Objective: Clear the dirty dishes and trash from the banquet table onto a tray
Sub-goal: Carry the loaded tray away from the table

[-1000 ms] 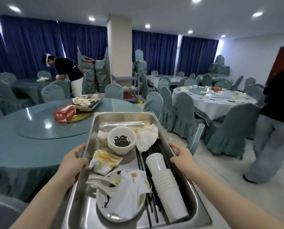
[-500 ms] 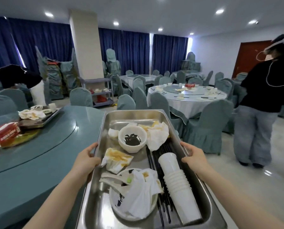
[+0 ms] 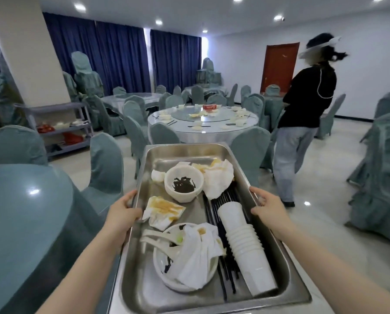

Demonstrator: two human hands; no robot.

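I carry a deep steel tray (image 3: pixel 142 288) in front of me, clear of the table. My left hand (image 3: pixel 121 214) grips its left rim and my right hand (image 3: pixel 268 206) grips its right rim. Inside lie a white bowl (image 3: pixel 184 183) with dark residue, stained napkins (image 3: pixel 162 211), a plate (image 3: pixel 167 277) with spoons and a crumpled napkin, a stack of white cups (image 3: pixel 246 248) on its side and black chopsticks (image 3: pixel 214 207).
A blue-grey round table (image 3: pixel 19 223) is at my left, with covered chairs (image 3: pixel 105 164) beside it. Ahead stands a white round table (image 3: pixel 203 123) with dirty dishes. A person in black (image 3: pixel 302 114) stands at the right. A service cart (image 3: pixel 62 128) is by the pillar.
My view and the tray have swung to the right, away from the blue-grey table. The white table and the standing person are now ahead. Both hands keep their grip on the rims.
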